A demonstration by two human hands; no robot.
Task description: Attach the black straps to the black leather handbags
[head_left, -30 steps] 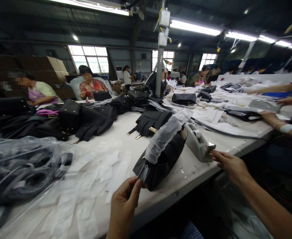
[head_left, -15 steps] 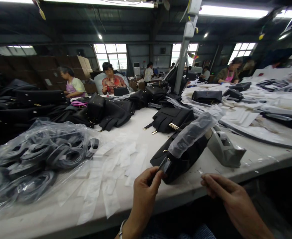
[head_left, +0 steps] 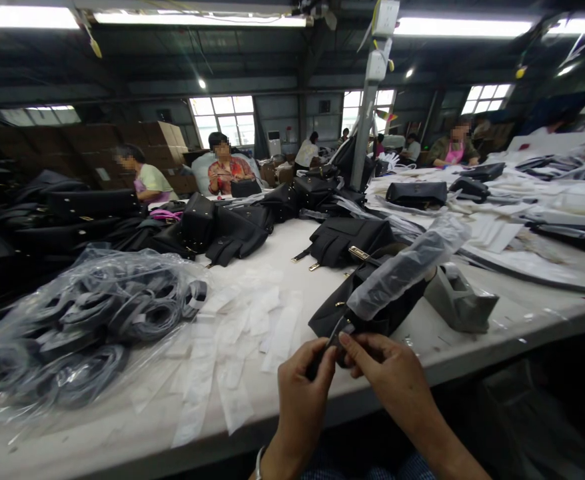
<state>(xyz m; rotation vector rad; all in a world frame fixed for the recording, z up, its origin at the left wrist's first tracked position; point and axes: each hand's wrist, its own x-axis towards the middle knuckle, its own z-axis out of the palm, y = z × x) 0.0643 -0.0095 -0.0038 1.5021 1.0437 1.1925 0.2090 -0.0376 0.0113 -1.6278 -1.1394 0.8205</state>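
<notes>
Dim workshop point(head_left: 280, 110), tube lights point(head_left: 462, 27) overhead. White table point(head_left: 280, 250), cluttered; co-worker point(head_left: 230, 173) beyond at 11 o'clock from the hands. Black bag point(head_left: 397, 312) at 1, plastic-wrapped handle point(head_left: 402, 270) on top. Grey tape dispenser point(head_left: 465, 303) at 2, bagged grey coils point(head_left: 95, 313) at 9. Left hand point(head_left: 303, 383): thumb and fingers nearly closed, pinching dark strap point(head_left: 333, 340) at bag's near end. Right hand point(head_left: 390, 373): fingers curled close at strap, can't tell if gripping.

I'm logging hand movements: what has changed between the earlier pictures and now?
The right hand has moved from the grey tape dispenser leftward to the dark strap at the nearest black bag, close beside the left hand, which still pinches that strap. Bag and dispenser remain on the table.
</notes>
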